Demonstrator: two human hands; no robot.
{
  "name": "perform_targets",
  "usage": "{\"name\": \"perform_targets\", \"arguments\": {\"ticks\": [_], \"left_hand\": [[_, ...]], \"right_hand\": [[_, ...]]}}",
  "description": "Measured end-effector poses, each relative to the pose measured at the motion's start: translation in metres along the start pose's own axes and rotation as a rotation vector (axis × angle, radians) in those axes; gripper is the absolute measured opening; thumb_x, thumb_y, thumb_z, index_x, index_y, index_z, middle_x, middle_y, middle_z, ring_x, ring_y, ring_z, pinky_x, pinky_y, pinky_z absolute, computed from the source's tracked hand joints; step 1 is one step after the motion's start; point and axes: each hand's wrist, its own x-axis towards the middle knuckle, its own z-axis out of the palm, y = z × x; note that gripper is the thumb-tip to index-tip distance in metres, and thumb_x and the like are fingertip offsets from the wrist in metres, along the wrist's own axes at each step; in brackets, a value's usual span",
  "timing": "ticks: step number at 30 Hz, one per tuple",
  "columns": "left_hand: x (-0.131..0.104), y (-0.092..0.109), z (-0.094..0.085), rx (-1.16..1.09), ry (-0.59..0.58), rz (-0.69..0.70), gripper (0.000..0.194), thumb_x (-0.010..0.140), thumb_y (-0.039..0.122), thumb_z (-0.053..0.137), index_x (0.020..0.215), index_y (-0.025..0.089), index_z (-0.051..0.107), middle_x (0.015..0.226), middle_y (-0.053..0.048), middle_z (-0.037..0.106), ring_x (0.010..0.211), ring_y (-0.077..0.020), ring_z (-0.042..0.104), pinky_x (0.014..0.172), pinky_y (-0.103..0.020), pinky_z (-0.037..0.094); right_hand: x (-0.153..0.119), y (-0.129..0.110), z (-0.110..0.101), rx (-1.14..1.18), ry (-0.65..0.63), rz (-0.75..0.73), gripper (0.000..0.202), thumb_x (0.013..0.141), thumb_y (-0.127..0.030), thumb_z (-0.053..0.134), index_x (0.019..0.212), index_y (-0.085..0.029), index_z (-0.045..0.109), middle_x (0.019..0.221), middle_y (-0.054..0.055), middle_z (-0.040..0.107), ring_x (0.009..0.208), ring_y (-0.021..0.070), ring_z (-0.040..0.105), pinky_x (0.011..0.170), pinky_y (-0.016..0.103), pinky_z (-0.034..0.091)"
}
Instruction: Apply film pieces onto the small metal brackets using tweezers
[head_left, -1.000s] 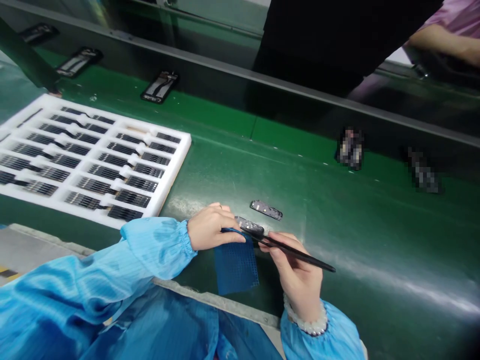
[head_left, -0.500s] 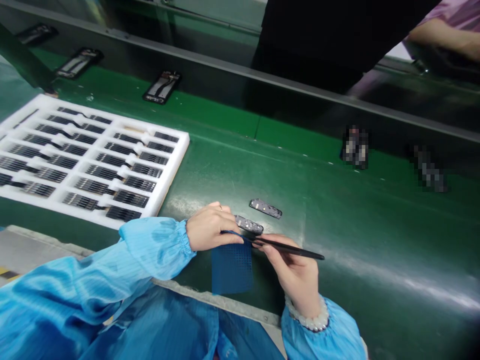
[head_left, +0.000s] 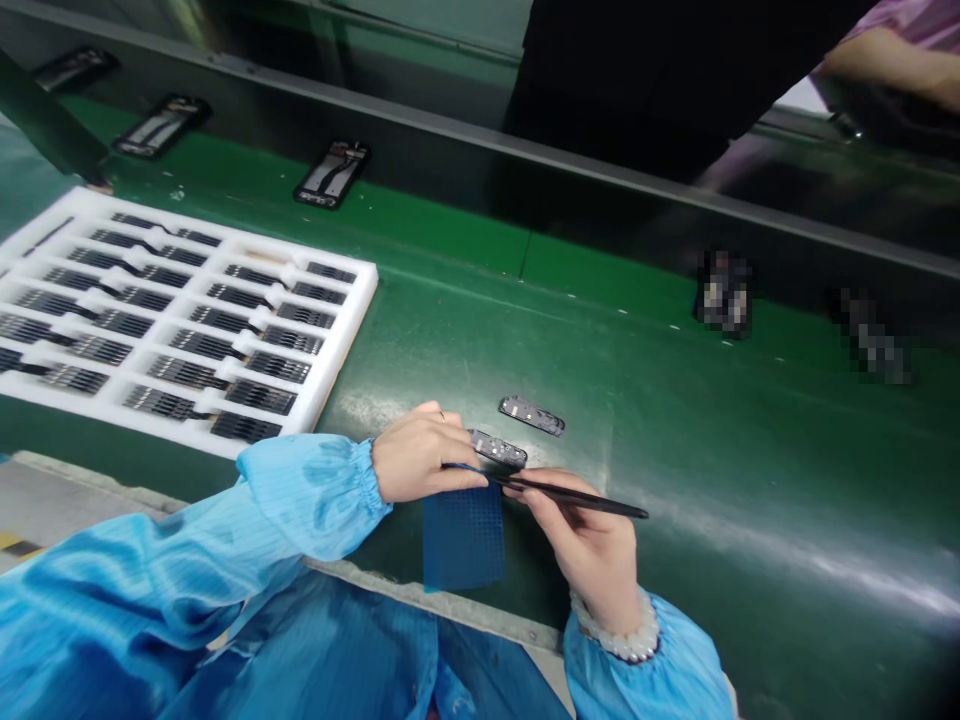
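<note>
My right hand [head_left: 585, 540] is closed round a pair of black tweezers [head_left: 592, 500], whose tips point left toward my left hand. My left hand [head_left: 429, 455] pinches the upper edge of a blue sheet [head_left: 463, 540] patterned with rows of small marks. Just beyond the fingers lies a narrow black part [head_left: 499, 449] with small components on it, its left end hidden by my left hand. A second such part [head_left: 532, 415] rests on the green surface a little farther off, touched by neither hand. The tweezer tips are too small to make out clearly.
On the left, a white foam tray [head_left: 360, 300] holds many dark strips in slots. Along the bright green belt [head_left: 450, 235] lie open phone-like frames [head_left: 332, 174] and blurred-out items [head_left: 724, 293]. Across the line, a person's arm [head_left: 892, 65] shows at the upper right.
The phone-like frames and blurred-out items on the belt have shifted slightly to the right. My hands, the tweezers and the blue sheet stay almost in place.
</note>
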Motion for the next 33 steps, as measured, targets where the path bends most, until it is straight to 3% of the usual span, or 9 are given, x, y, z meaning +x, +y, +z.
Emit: {"name": "perform_targets", "arguments": {"ticks": [10, 33], "left_hand": [[-0.0010, -0.0009, 0.0002, 0.005, -0.008, -0.006, 0.032, 0.091, 0.042, 0.048, 0.075, 0.020, 0.066, 0.070, 0.002, 0.067, 0.072, -0.0110, 0.054, 0.068, -0.028, 0.026], [-0.0015, 0.0004, 0.0003, 0.030, -0.006, 0.026, 0.026, 0.090, 0.034, 0.051, 0.074, 0.020, 0.065, 0.068, 0.003, 0.066, 0.071, -0.0118, 0.053, 0.068, -0.029, 0.025]], "right_hand": [[-0.0036, 0.0039, -0.0001, 0.031, 0.023, 0.063, 0.015, 0.082, -0.024, 0.064, 0.096, -0.023, 0.069, 0.089, 0.006, 0.072, 0.079, 0.0217, 0.070, 0.075, 0.037, 0.058], [-0.0033, 0.0035, 0.0010, 0.046, 0.005, 0.065, 0.014, 0.081, -0.022, 0.064, 0.094, -0.024, 0.070, 0.085, 0.004, 0.073, 0.074, 0.0201, 0.070, 0.071, 0.034, 0.059]]}}
